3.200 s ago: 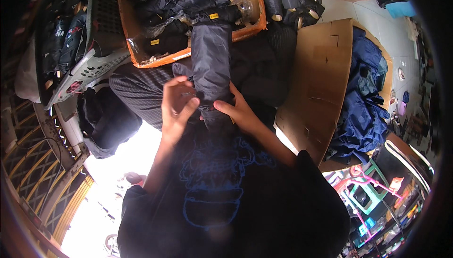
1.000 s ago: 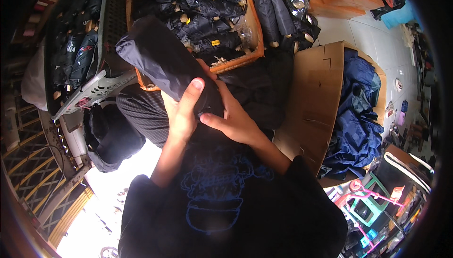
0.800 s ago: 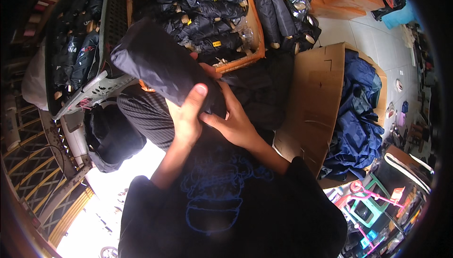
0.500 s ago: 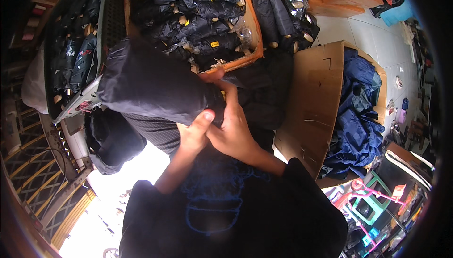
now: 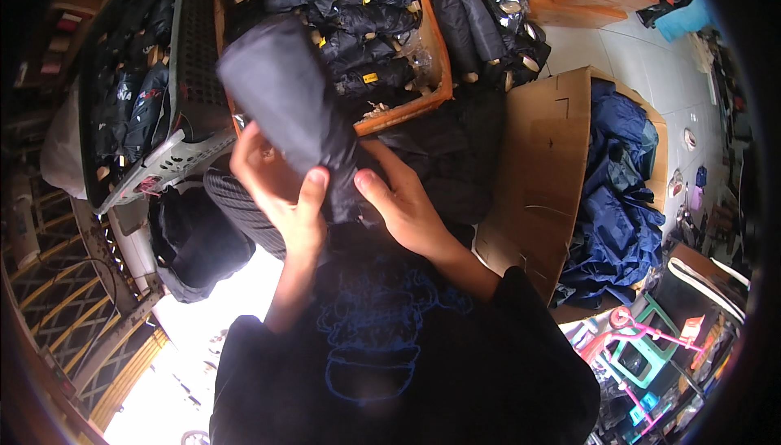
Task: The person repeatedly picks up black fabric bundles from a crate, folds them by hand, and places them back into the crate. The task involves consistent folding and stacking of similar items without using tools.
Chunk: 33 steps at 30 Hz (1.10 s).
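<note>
A rolled bundle of smooth black fabric [image 5: 281, 87] is held up in front of my chest, tilted with its wide end toward the far left and its narrower end toward me. My left hand [image 5: 281, 193] grips its near left side, thumb on top and fingers curved round the edge. Against its near right side rests my right hand [image 5: 407, 205], with the thumb pressing the fabric and the other fingers partly hidden behind it. Just beyond the bundle, an orange-edged carton [image 5: 448, 79] holds several similar black rolls with pale ends.
At the left stands a dark plastic crate [image 5: 199, 63] of black rolls, above a black bag [image 5: 195, 242]. To the right, a cardboard box [image 5: 537, 176] holds crumpled blue fabric [image 5: 614, 209]. A green stool [image 5: 647, 343] is at the lower right.
The bundle has turned from lying broadly leftward to pointing up and away, and looks narrower. My left hand has moved left and outward along its side; the hands are now apart.
</note>
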Motion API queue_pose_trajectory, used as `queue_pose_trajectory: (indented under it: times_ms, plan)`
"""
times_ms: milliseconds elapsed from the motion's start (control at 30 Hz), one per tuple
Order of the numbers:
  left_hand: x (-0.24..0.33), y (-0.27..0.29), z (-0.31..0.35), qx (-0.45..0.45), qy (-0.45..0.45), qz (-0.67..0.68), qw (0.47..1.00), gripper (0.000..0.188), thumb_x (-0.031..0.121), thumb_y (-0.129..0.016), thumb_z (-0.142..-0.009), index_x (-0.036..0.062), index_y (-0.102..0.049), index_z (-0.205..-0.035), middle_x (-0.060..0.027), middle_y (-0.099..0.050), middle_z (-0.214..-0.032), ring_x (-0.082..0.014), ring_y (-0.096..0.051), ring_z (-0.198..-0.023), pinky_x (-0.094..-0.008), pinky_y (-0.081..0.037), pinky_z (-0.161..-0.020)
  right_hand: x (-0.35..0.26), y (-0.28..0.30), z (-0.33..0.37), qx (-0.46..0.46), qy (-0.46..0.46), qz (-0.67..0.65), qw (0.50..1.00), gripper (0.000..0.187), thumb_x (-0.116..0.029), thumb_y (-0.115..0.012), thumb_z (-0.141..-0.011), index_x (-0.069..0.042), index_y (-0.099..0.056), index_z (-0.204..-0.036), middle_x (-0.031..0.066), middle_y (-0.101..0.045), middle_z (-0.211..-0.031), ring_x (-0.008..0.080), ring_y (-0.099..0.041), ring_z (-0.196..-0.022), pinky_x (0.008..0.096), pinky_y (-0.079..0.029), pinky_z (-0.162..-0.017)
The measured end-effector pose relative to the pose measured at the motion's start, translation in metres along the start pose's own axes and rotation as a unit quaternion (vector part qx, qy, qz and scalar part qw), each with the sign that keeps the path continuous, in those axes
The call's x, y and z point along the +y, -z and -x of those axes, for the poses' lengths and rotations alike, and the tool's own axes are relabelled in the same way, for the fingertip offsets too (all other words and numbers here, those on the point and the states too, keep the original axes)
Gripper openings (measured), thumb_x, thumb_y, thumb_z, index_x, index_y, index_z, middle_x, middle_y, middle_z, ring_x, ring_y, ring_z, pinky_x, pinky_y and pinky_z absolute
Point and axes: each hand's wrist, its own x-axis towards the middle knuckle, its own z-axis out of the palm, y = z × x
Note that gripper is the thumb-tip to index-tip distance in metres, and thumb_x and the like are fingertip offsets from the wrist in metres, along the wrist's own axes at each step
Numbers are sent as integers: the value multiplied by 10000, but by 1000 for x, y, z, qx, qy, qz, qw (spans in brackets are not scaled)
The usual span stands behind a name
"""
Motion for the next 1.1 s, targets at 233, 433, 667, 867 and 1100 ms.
queue_pose_trajectory:
  times_ms: [233, 433, 667, 867, 1100]
  plan:
    - [26, 7, 0, -118, -207, -244, 940, 254, -47, -758, -663, 42, -728, -898, -73, -601, -851, -223, -572, -790, -336, -465, -723, 11, 6, -3, 33, 49, 52, 997, 374, -197, -559, -954, 24, -463, -1240, 177, -590, -1083, 212, -568, -997, 333, -442, -853]
    - [21, 5, -6, -109, -242, -281, 922, 214, -88, -726, -683, 14, -663, -860, -83, -600, -843, -244, -584, -789, -346, -470, -729, 13, 2, -1, 48, 62, 137, 987, 414, -189, -567, -940, 25, -431, -1267, 221, -534, -1104, 324, -541, -1001, 381, -429, -861]
    - [16, -10, 12, -85, -256, -239, 933, 176, -121, -648, -725, -2, -574, -830, -121, -575, -824, -234, -533, -741, -317, -431, -702, 21, -5, 4, 101, 116, 187, 970, 443, -175, -575, -919, 27, -415, -1279, 245, -519, -1060, 385, -510, -961, 434, -409, -845]
    - [8, -9, 14, -49, -221, -173, 959, 129, -104, -588, -817, 1, -543, -879, -113, -539, -878, -206, -522, -778, -304, -428, -724, 6, 8, -3, 13, 74, -62, 995, 506, -177, -600, -917, 2, -377, -1334, 153, -505, -1205, 216, -502, -1125, 336, -400, -941]
    - [0, -8, 21, -90, -130, -105, 982, 58, -17, -504, -897, 3, -504, -951, -98, -491, -952, -174, -478, -877, -285, -395, -800, 18, 20, 0, -27, -79, -208, 975, 536, -162, -651, -887, 16, -390, -1320, 111, -532, -1172, 150, -506, -1094, 284, -411, -927]
